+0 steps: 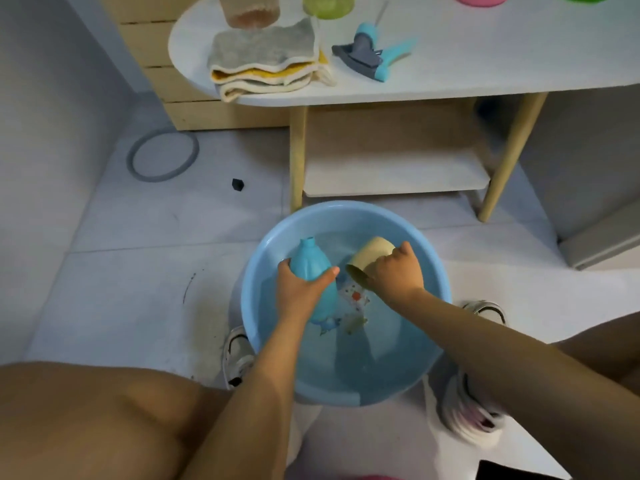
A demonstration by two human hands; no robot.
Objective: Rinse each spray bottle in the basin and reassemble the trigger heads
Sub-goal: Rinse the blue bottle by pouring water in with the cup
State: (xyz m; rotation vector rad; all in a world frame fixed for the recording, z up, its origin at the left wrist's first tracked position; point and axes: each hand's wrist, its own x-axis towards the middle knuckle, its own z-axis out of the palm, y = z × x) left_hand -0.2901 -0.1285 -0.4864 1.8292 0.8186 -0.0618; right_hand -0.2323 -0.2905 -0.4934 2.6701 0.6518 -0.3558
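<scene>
Tiled floor [145, 278], blue basin [434, 268] of water | blue spray bottle [310, 263] over basin, neck pointing away, gripped by left hand [298, 289] | right hand [398, 270] grips yellow sponge [370, 252] just beside bottle | trigger head [372, 53] and folded towels [266, 58] on white table [485, 64] beyond

White surface [450, 74], rounded end: folded towels [266, 60], blue-grey trigger head [367, 55] lying on its side just right of them, bottle bases along far edge. Tiled floor [138, 271]: blue basin [252, 306], grey ring [162, 154], small black piece [237, 184].
</scene>
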